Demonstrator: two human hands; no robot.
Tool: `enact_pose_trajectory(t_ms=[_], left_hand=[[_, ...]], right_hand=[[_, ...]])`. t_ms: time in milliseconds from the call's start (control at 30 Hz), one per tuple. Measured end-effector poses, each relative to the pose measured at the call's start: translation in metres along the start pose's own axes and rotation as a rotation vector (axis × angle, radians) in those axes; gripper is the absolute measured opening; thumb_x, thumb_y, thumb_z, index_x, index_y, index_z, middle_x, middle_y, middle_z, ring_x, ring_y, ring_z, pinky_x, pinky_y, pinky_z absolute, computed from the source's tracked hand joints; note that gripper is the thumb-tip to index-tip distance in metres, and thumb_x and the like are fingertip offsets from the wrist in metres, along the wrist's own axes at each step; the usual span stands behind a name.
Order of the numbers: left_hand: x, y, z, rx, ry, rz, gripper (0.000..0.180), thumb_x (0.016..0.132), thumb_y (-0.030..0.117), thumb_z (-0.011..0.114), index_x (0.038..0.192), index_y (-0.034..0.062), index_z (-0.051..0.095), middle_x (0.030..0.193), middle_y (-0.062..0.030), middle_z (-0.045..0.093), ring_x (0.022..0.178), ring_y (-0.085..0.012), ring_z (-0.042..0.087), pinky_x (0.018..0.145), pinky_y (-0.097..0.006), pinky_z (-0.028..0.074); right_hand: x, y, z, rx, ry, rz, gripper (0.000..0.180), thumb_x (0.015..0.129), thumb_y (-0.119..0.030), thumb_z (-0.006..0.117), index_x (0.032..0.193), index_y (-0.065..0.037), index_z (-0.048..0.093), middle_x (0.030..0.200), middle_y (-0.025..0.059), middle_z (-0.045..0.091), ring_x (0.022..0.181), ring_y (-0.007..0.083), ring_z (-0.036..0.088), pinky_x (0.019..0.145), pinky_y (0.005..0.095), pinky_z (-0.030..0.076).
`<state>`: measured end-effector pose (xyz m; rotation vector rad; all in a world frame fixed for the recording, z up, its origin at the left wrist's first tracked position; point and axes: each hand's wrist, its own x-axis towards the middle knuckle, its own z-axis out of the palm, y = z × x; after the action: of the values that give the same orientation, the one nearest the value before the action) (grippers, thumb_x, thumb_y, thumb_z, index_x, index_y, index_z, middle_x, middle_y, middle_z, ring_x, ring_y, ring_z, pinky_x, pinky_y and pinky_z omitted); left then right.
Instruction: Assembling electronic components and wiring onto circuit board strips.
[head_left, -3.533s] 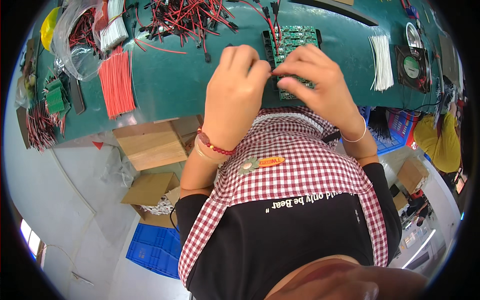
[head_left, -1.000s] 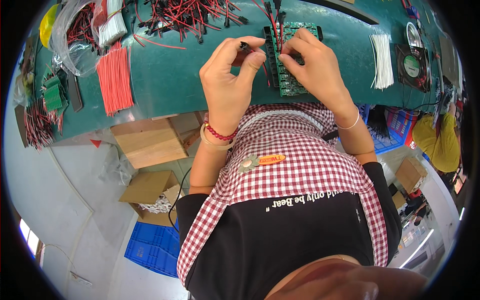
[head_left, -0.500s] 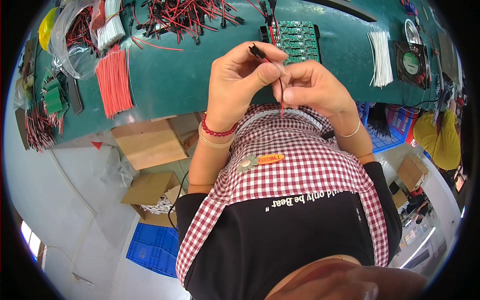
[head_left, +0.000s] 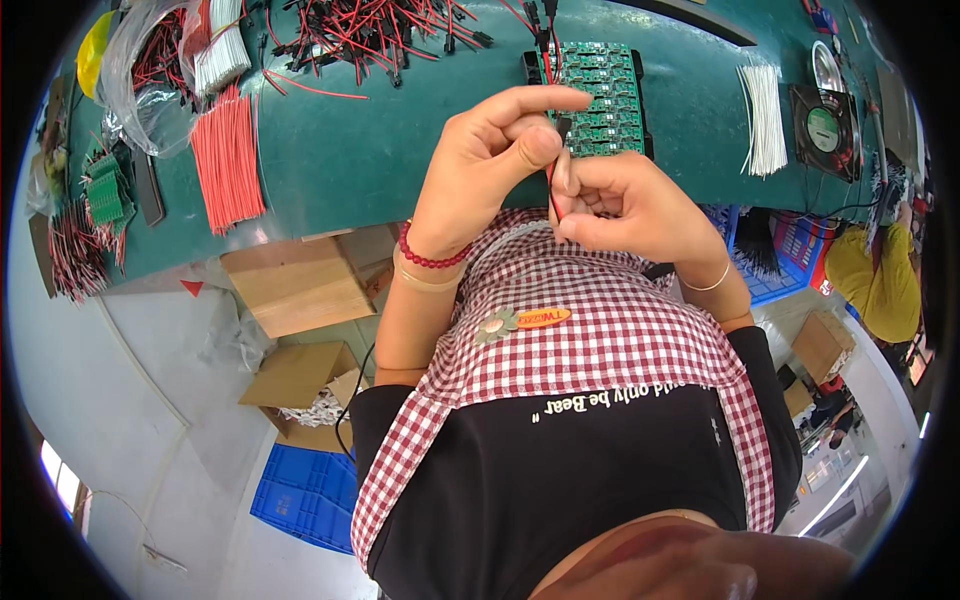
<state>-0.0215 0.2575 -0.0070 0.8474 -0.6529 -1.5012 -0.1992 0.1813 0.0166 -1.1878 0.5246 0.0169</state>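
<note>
Green workbench (head_left: 380, 150) fills the upper frame. At centre, left hand (head_left: 485, 165) and right hand (head_left: 630, 205) both pinch a thin red wire (head_left: 551, 195) with closed fingertips, just below the circuit boards (head_left: 600, 95).

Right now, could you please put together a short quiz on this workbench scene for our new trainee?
1. True or false: the left hand and right hand both pinch a red wire.
2. Which lies directly beyond the hands: A) the green circuit boards, B) the white wire bundle, C) the black fan?
3. What colour is the bead bracelet on the left wrist?

Key: 1 true; 2 A; 3 red.
</note>
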Motion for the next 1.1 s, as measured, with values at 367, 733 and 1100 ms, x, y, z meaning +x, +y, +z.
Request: enact_pose_trajectory(t_ms=[367,733,1100], left_hand=[[0.035,0.025,-0.083,1.934,0.546,0.458,0.019,0.082,0.006,0.067,0.100,0.0118,0.069,0.099,-0.0080,0.060,0.094,-0.0296,0.055,0.081,-0.039,0.048],[0.010,0.030,-0.069,1.646,0.512,0.234,0.016,0.087,0.019,0.067,0.096,0.0056,0.063,0.092,-0.0109,0.065,0.076,-0.0316,0.063,0.066,-0.041,0.050],[-0.003,0.020,-0.054,1.693,0.782,0.036,0.020,0.087,0.025,0.068,0.085,0.0060,0.062,0.089,-0.0120,0.066,0.074,-0.0331,0.065,0.062,-0.043,0.051]], right_hand=[[0.004,0.003,-0.022,-0.101,0.454,-0.174,0.009,0.089,0.000,0.062,0.096,0.005,0.065,0.089,0.0044,0.066,0.079,0.0084,0.062,0.074,0.0235,0.054],[0.024,0.021,-0.026,-0.395,0.571,-0.242,0.009,0.085,-0.002,0.068,0.092,0.003,0.069,0.087,0.0014,0.068,0.066,0.0044,0.052,0.060,0.0205,0.042],[0.025,0.013,-0.024,-0.603,0.551,-0.354,0.007,0.084,0.001,0.066,0.090,0.003,0.068,0.087,0.0088,0.071,0.078,0.0171,0.067,0.072,0.0283,0.052]])
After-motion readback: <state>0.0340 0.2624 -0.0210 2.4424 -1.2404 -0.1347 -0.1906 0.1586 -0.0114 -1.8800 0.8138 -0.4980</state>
